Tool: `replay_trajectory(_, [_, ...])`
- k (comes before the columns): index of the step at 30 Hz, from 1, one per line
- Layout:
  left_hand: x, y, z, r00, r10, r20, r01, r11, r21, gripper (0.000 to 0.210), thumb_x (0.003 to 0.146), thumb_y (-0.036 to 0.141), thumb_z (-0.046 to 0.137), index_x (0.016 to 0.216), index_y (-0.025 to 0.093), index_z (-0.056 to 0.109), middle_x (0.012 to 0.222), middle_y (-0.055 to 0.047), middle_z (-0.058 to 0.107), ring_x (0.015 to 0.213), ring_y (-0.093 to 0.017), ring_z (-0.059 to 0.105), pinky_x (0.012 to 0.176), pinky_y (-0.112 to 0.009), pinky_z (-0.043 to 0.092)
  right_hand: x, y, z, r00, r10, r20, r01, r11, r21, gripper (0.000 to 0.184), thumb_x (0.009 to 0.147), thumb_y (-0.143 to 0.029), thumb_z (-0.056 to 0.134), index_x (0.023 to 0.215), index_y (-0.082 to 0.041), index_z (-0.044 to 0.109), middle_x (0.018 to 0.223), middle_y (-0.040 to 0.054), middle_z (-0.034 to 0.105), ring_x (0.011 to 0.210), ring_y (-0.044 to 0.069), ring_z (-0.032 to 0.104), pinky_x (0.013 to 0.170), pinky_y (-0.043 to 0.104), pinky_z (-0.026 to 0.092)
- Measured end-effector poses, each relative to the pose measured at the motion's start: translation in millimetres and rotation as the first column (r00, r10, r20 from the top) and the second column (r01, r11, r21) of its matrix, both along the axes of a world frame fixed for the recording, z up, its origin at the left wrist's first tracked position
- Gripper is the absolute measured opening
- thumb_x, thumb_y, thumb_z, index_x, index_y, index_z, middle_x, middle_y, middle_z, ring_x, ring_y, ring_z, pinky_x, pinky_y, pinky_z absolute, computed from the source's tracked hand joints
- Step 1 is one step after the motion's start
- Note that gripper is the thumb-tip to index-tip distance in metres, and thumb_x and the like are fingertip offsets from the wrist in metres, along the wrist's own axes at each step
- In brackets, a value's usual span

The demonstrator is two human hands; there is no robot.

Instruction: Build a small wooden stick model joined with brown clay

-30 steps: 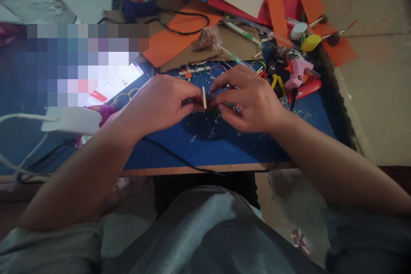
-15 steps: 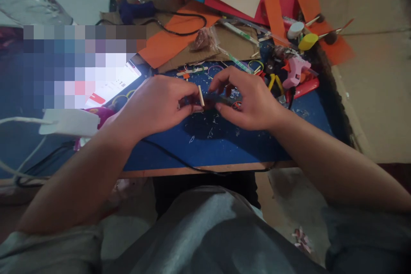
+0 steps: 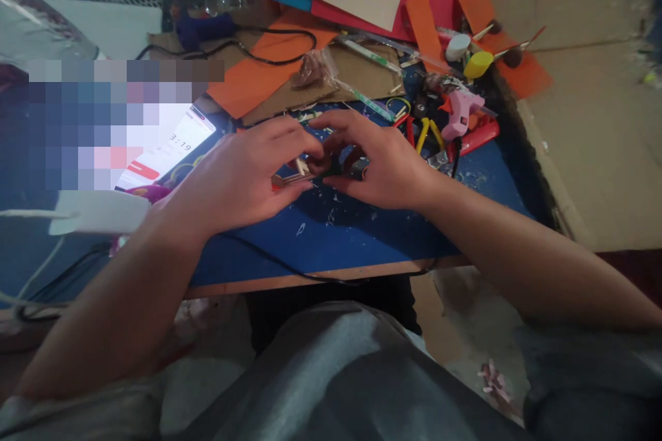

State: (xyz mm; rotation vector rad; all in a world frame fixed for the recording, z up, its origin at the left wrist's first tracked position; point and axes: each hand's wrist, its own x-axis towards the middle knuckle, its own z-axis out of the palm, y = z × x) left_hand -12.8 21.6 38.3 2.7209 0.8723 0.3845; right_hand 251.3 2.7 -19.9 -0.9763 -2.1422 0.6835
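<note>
My left hand point(image 3: 253, 169), fingers curled and thumb stretched below, grips a small light wooden stick point(image 3: 301, 167). A thin brownish edge shows along the thumb, but my fingers hide most of what is held. Opposite it, my right hand point(image 3: 375, 162) is curled inward, its fingertips meeting those of my left hand. Whatever lies between the right thumb and fingers is dark and cannot be made out. Both hands are just above the blue table top point(image 3: 331, 234), which is dotted with whitish scraps.
A lit phone point(image 3: 189, 145) and white adapter point(image 3: 98, 213) lie left. Beyond are a dark blue glue gun point(image 3: 207, 31) and orange paper point(image 3: 248, 83). To the right sit a pink glue gun point(image 3: 462, 112), yellow-handled tool point(image 3: 427, 134) and cardboard point(image 3: 594, 117). A black cable point(image 3: 279, 262) crosses the front.
My hands have come together, the right fingers reaching over to the left fingertips. The wooden stick, upright at my left fingertips before, now sits deeper among the fingers. The whole view has shifted slightly.
</note>
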Motion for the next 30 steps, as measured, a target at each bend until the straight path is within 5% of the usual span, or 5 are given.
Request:
replay_trajectory(9, [-1.1,-4.2,7.1,1.0,-0.003,0.022,0.001,0.996,0.085,0.019,0.11,0.033,0.063,0.12,0.037,0.078,0.133,-0.004,0.082,0.117,-0.026,0.081,0.095,-0.041,0.066,0.9,-0.5,0.3,1.0,0.012,-0.015,-0.011,0.999,0.047,0.069,0.096,-0.025,0.079,0.161,-0.029,0.056,0.122,0.0036,0.083,0.104,0.022,0.083,0.095,0.037,0.068])
replay_trajectory(30, [-3.3,-0.1,3.0,0.99,-0.098,0.101,0.08,0.982,0.174,0.02,0.106,0.028,0.071,0.124,0.023,0.076,0.129,-0.01,0.081,0.118,-0.027,0.08,0.096,-0.037,0.064,0.7,-0.1,-3.4,0.993,0.074,-0.092,-0.075,0.997,-0.013,0.071,0.098,-0.026,0.08,0.165,-0.026,0.055,0.122,0.0035,0.082,0.106,0.021,0.083,0.097,0.035,0.068])
